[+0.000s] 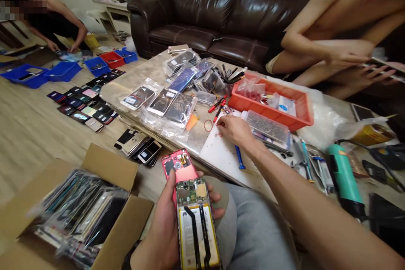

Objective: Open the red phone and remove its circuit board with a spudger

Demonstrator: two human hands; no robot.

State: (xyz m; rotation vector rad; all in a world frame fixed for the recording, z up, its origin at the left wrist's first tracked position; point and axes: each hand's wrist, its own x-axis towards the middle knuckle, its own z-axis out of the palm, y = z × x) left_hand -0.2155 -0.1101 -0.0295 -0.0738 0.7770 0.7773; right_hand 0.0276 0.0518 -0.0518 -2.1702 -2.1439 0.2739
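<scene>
In my left hand [167,219] lies an opened phone [198,232], its green circuit board, battery and two black flex cables exposed. A pinkish-red back cover [180,168] is held behind it, sticking out past the phone's top end. Over the white mat [218,152] my right hand [236,130] reaches out, its fingertips pinched together close to the mat's surface. Whatever sits between those fingertips is too small to make out. Near them are a red rubber band [208,125], red-handled tools [218,107] and a blue tool [239,158].
An orange bin [272,101] and a clear parts box [267,128] stand beyond my right hand. Bagged phones [163,101] cover the table's left. A cardboard box [133,215] of phones is on the floor. A teal heat gun [344,177] lies right. Two other people sit nearby.
</scene>
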